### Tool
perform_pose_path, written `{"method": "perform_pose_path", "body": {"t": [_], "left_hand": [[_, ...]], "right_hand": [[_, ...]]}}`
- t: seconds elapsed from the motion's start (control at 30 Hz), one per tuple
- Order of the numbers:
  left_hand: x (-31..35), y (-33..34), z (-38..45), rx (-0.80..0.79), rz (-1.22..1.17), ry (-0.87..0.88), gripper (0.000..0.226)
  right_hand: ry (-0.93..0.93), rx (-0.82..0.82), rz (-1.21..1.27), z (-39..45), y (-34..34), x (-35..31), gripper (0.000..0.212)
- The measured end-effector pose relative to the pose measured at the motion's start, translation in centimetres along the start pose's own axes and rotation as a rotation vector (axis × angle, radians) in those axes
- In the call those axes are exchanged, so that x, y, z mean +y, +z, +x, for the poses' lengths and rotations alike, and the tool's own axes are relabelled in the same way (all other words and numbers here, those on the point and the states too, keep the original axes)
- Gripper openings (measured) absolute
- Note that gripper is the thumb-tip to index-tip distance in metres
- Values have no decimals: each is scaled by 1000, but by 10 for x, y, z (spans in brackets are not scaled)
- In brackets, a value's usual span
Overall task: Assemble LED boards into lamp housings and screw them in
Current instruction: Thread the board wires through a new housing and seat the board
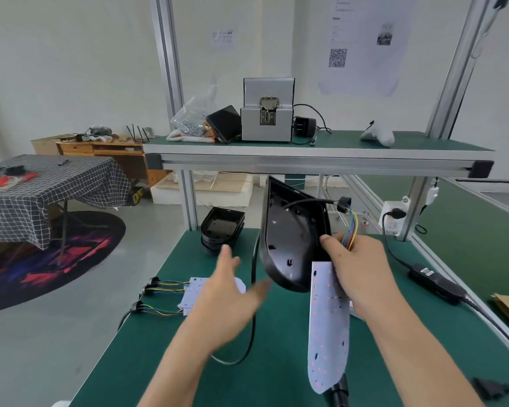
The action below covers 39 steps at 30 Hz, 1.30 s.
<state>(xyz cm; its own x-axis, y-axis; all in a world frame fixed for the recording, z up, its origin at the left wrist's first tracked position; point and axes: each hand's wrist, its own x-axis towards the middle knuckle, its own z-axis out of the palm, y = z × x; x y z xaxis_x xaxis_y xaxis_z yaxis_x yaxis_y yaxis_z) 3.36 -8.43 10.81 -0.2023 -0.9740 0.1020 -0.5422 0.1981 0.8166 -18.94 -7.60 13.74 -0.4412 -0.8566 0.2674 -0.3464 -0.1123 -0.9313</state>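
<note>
Green bench (pixel 276 362), stacked housings (pixel 222 229), perhaps LED boards (pixel 193 295)

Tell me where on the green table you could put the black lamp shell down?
Bare green mat lies between the right hand and the black power adapter. Crowded: the spare LED boards under the left hand, and the housing stack.

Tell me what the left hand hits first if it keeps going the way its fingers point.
Probably the stack of housings: the open left hand points up and away toward it over the mat. Depth is unclear; it may pass above.
</note>
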Motion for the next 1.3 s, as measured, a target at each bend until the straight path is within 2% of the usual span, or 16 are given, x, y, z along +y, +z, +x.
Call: {"method": "perform_pose_path", "body": {"t": [0.07,0.1,0.17,0.23,0.37,0.57,0.7,0.77,0.83,0.87,0.9,0.97,1.03,1.2,1.23,1.3], "left_hand": [[8,-6,12,168,-38,120,92],[10,-7,20,190,-71,181,80],[19,-7,34,125,-230,265,52],[25,-4,45,94,-322,301,40],[10,7,54,92,-575,125,28],[-41,22,40,241,-342,-40,36],[-48,18,25,89,39,7,45],[-38,6,23,1,274,-10,29],[-33,-7,29,15,551,-5,77],[-31,-13,32,59,586,77,94],[-25,-17,34,98,566,194,98],[-17,-26,41,80,217,319,82],[-16,-29,46,13,-188,258,64],[-32,-22,50,15,-574,196,41],[-36,-19,49,-50,-676,176,44],[-39,-14,44,-169,-775,109,64]], "right_hand": [[8,-28,-29,-1,-2,2,45],[9,-47,-36,-2,-2,3,45],[4,-95,-31,-4,-2,5,45],[-7,-141,-51,-5,-1,5,45],[-26,-152,-32,-7,1,7,45],[93,-148,155,-8,3,15,37],[74,-152,60,-19,23,27,43],[92,-153,42,-21,32,35,40],[68,-147,10,-22,39,39,40],[41,-143,0,-23,42,41,41],[21,-137,0,-23,45,41,40],[22,-134,46,-23,52,42,37],[52,-144,125,-25,57,42,33],[64,-194,219,-35,68,47,27],[68,-208,221,-37,69,48,23],[72,-233,204,-42,71,49,18]]}}
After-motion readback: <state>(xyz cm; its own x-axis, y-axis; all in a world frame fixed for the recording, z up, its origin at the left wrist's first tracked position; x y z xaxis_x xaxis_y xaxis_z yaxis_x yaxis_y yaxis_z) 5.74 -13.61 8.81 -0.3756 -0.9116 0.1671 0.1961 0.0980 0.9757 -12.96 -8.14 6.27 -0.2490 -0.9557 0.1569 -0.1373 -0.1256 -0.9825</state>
